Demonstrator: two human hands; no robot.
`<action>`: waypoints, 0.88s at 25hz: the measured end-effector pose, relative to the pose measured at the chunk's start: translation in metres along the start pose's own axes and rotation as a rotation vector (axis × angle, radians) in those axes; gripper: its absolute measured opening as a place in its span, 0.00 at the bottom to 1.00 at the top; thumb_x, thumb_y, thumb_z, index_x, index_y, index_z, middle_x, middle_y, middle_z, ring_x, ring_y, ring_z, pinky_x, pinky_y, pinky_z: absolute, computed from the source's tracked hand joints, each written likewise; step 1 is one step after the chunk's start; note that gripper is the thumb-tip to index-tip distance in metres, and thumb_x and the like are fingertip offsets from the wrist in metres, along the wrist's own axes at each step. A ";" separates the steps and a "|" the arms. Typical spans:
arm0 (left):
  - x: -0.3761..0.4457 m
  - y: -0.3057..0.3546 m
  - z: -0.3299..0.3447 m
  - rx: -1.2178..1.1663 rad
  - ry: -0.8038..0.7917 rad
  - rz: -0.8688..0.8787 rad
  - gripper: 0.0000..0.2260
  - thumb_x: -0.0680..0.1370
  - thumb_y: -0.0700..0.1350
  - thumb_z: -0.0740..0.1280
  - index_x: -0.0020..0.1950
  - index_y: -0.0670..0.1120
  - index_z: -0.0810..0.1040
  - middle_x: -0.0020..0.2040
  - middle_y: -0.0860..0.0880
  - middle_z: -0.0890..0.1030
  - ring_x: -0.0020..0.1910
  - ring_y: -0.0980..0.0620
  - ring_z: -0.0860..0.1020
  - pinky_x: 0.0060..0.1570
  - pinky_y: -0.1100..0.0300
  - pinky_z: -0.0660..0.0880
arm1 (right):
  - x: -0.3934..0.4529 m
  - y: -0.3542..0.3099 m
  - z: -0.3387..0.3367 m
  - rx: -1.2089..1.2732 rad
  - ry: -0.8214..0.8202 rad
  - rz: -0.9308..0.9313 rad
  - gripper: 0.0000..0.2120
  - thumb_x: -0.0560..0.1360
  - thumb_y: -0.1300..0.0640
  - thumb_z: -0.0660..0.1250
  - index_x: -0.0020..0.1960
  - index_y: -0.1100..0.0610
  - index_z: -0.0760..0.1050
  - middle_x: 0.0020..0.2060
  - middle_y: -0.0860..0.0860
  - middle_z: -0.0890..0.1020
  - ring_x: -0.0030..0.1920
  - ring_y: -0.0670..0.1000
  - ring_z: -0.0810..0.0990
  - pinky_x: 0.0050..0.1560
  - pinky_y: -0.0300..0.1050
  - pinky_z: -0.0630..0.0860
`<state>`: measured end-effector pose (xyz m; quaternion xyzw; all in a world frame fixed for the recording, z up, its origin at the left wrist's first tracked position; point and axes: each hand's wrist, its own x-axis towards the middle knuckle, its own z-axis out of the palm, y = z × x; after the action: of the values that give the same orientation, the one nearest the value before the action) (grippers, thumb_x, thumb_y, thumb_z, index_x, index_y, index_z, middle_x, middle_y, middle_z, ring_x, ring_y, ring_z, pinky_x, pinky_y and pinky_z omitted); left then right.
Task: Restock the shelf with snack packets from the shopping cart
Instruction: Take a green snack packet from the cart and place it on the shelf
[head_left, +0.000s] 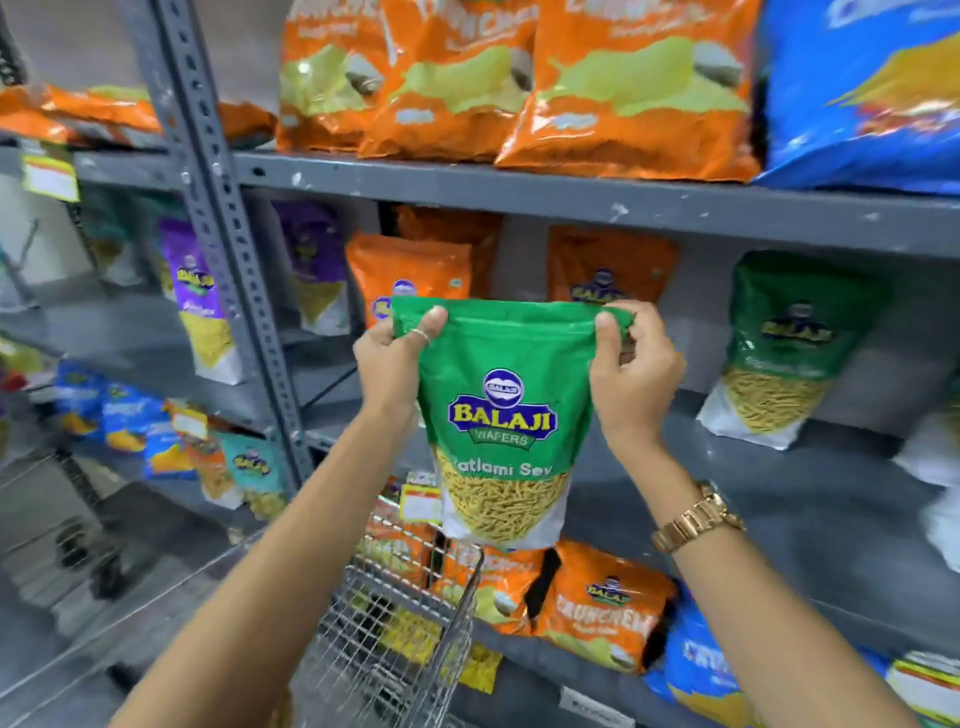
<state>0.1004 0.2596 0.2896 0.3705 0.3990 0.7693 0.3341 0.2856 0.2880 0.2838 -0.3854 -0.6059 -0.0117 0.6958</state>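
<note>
A green Balaji snack packet (501, 415) hangs upright in the middle of the view, in front of the grey middle shelf (779, 499). My left hand (397, 358) pinches its top left corner and my right hand (631, 369) pinches its top right corner. Below it stands the wire shopping cart (410, 623), with orange and yellow packets showing through the mesh. A matching green packet (784, 348) stands on the middle shelf to the right.
Orange packets (410, 280) stand at the back of the middle shelf behind the held packet. Large orange bags (623, 88) and a blue bag (872, 93) fill the top shelf. Orange packets (602, 603) stand on the lower shelf. A perforated grey upright (223, 218) splits the racks; purple packets (200, 306) stand left.
</note>
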 end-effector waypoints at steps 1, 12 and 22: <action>0.003 -0.007 0.022 -0.036 -0.044 -0.026 0.10 0.71 0.35 0.68 0.32 0.47 0.79 0.24 0.55 0.82 0.26 0.59 0.80 0.25 0.67 0.75 | 0.010 0.011 -0.013 -0.049 0.036 0.009 0.07 0.74 0.59 0.62 0.45 0.62 0.76 0.29 0.57 0.79 0.28 0.59 0.77 0.29 0.51 0.73; -0.005 -0.101 0.229 -0.143 -0.257 -0.348 0.09 0.70 0.35 0.70 0.33 0.46 0.76 0.23 0.54 0.82 0.24 0.56 0.80 0.24 0.65 0.77 | 0.076 0.132 -0.147 -0.438 0.166 0.079 0.12 0.75 0.57 0.61 0.46 0.67 0.75 0.32 0.68 0.80 0.32 0.67 0.78 0.32 0.53 0.71; -0.031 -0.146 0.326 -0.173 -0.322 -0.406 0.14 0.71 0.34 0.69 0.27 0.47 0.81 0.25 0.54 0.83 0.26 0.57 0.81 0.28 0.65 0.79 | 0.099 0.205 -0.212 -0.479 0.245 0.191 0.08 0.76 0.60 0.65 0.49 0.65 0.77 0.36 0.69 0.80 0.35 0.68 0.78 0.33 0.50 0.68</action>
<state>0.4207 0.4214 0.2872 0.3706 0.3397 0.6490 0.5711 0.5873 0.3597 0.2677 -0.5899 -0.4581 -0.1355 0.6511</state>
